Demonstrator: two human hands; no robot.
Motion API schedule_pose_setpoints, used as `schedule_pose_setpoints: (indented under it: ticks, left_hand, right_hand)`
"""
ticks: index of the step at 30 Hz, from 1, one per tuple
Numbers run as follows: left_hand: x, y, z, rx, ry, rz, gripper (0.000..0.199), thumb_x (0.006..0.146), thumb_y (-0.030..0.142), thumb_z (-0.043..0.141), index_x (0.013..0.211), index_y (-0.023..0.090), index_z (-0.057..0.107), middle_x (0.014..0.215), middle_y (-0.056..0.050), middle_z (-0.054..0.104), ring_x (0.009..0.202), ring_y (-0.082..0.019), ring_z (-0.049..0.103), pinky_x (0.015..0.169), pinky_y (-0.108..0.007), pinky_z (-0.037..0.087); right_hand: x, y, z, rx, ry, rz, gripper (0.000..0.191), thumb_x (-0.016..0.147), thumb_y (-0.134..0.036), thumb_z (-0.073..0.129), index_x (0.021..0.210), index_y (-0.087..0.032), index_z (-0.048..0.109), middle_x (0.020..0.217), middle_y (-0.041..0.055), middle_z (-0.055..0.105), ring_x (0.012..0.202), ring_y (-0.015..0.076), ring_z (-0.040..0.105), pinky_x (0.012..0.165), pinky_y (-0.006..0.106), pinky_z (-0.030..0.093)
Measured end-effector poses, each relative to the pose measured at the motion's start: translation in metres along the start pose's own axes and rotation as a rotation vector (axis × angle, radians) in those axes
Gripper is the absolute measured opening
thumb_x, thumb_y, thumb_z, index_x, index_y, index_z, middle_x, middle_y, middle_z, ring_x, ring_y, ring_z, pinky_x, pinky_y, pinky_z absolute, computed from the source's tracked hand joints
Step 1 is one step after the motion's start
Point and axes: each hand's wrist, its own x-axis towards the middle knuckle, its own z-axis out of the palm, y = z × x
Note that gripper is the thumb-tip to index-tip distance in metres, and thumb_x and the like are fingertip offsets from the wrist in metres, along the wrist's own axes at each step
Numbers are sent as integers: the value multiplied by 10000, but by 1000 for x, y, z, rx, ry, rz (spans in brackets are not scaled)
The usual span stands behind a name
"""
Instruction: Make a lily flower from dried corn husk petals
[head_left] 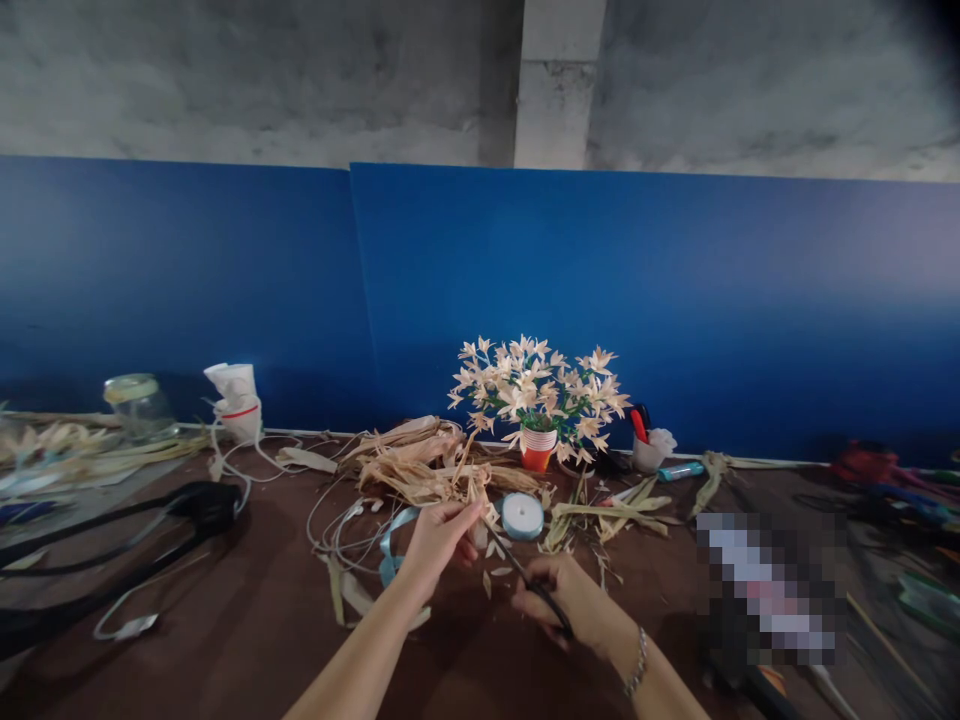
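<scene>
The grey wall (262, 80) rises at the far side, and a long blue partition (645, 300) stands in front of it. Nearer to you spreads the brown table (247, 630). At its left lies a black, strap-like object (90, 550), which runs off the left edge of your view. Toward the far middle stands the bunch of cream flowers (525, 385), rising out of a red, orange and white cup (537, 458). Left of that cup, and a little nearer, a loose heap of dry husks (405, 460) lies on the table.

Your right hand (574, 595), at the near middle, is closed around the handles of black scissors (551, 603); the blades slant far and left, ending near your left fingertips, and you cannot tell whether they are parted. Your left hand (435, 545) pinches a pale husk piece (474, 487), which sticks up just in front of the heap. A glass jar (142, 410) stands at the far left. Just beyond the scissor blades lies a ribbon roll (523, 516). Your silvery bracelet (637, 662) circles the right wrist, and husk scraps (487, 583) lie between your hands.
</scene>
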Motion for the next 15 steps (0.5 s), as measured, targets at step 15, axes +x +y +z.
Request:
schedule_pose_setpoints:
  ticks: [15]
  left_hand:
    - [7, -8, -5, 65, 94, 62, 343, 624, 478, 568, 505, 159, 528, 418, 18, 544, 303, -93, 481, 272, -155, 283]
  right_hand:
    - [2, 6, 1, -29, -42, 57, 197, 646, -340, 568, 661, -145, 541, 417, -63, 480, 295, 48, 398, 279, 142, 297]
